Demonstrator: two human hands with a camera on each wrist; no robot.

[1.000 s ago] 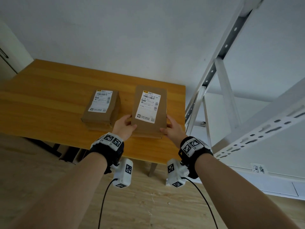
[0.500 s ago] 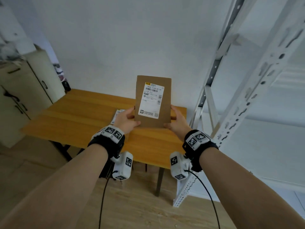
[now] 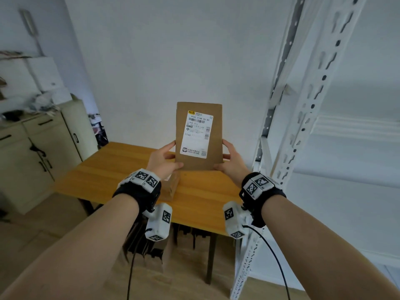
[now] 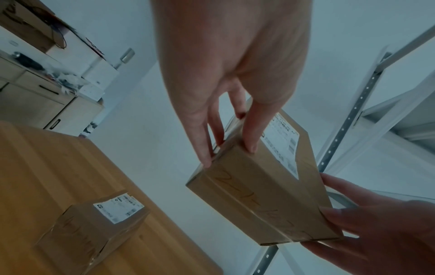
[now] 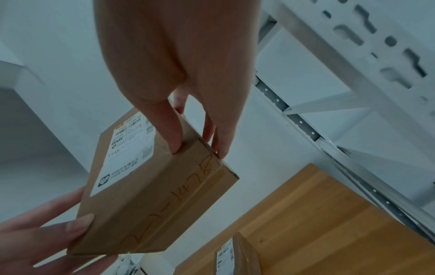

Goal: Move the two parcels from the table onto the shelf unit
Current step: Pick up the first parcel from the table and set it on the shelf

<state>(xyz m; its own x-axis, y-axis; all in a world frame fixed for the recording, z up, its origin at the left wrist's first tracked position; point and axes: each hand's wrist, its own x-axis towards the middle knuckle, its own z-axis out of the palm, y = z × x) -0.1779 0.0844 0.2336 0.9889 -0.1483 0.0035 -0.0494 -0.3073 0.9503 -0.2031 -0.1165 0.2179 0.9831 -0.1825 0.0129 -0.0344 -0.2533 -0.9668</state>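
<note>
Both hands pinch one parcel [image 3: 199, 136] between them: the left hand [image 3: 161, 161] clamps its lower left edge, thumb on the labelled face and fingers [image 4: 251, 130] wrapped to the back, and the right hand [image 3: 232, 161] mirrors that hold on the lower right edge. Each grip is closed on the cardboard, not spread.

A second ago this parcel lay flat on the surface [image 3: 104, 169]; half a second ago it was tipped up just above the wood. Now it stands upright in the air, label toward the head camera, clear of the surface. The first parcel's lift looks done and the carry toward the shelf unit [image 3: 303, 118] has begun.

The second parcel [image 4: 94, 223] sits on the surface at about 7 o'clock from the held one in the left wrist view, well apart from it and untouched.

From the parcel, the shelf unit's perforated uprights rise near it at 3 o'clock, with white shelf boards beyond. The near upright is probably the edge to watch when swinging right. Open room lies at 12 o'clock, against bare wall, and toward 9 o'clock over the surface.
</note>
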